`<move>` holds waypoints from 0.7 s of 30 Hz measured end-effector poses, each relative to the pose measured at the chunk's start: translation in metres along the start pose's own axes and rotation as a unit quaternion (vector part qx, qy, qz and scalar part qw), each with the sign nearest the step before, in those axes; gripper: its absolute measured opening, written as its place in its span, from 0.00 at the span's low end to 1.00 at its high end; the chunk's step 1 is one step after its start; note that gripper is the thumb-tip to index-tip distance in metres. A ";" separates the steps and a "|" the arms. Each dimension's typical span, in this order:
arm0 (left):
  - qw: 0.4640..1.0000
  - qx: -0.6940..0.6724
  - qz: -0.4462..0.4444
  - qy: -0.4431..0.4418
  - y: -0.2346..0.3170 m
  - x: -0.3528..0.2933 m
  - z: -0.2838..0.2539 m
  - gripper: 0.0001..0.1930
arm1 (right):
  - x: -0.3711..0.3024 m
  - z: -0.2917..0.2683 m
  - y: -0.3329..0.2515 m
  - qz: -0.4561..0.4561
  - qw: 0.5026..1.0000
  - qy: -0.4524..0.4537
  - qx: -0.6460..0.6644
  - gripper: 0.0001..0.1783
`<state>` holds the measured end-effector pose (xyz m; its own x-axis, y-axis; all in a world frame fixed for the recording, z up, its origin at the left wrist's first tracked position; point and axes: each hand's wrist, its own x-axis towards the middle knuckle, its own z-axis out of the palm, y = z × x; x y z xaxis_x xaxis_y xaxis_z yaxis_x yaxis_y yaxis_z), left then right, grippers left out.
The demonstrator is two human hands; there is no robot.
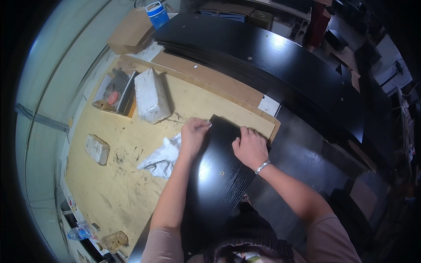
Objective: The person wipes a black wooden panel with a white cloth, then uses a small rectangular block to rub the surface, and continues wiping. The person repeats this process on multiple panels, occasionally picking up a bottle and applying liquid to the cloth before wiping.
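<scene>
A glossy black wood-grain board (210, 175) lies in front of me, with a small round hole in its face. At its far left corner my left hand (194, 133) is closed in a pinch on a small white piece (210, 124), too small to name. My right hand (251, 148), with a silver bracelet at the wrist, rests on the board's far right part. Its fingers are bent over the edge, gripping the board. A crumpled white cloth (163, 157) lies on the worktable (118, 193), partly behind my left forearm.
A white wrapped block (150, 96) and an open box (112, 94) of odds and ends stand at the far left. A smaller block (97, 149) lies nearer. Stacked black boards (250, 57) stretch across the back, beside a blue jug (157, 16). A jar (114, 240) stands near left.
</scene>
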<state>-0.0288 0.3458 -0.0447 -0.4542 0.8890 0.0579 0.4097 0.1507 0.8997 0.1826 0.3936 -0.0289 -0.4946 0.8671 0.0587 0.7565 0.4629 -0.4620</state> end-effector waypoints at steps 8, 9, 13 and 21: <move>0.992 -0.060 -0.101 -0.052 0.011 0.006 0.000 0.07 | 0.001 -0.001 0.006 0.009 1.000 0.007 -0.001 0.13; 0.977 -0.145 -0.149 -0.050 0.016 -0.001 -0.001 0.06 | 0.002 -0.002 0.009 0.017 1.000 0.003 0.001 0.13; 0.985 -0.100 -0.138 -0.035 0.008 0.024 0.007 0.04 | 0.000 -0.001 0.001 -0.003 1.000 0.002 0.001 0.14; 0.987 -0.043 -0.153 0.017 -0.003 -0.031 -0.025 0.03 | 0.003 0.000 -0.001 0.000 0.999 -0.011 -0.037 0.15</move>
<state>-0.0356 0.3073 -0.0386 -0.5730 0.7923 -0.2094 0.1818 0.3721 0.9102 0.1800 0.3951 -0.0284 -0.5036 0.8631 0.0383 0.7857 0.4760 -0.3951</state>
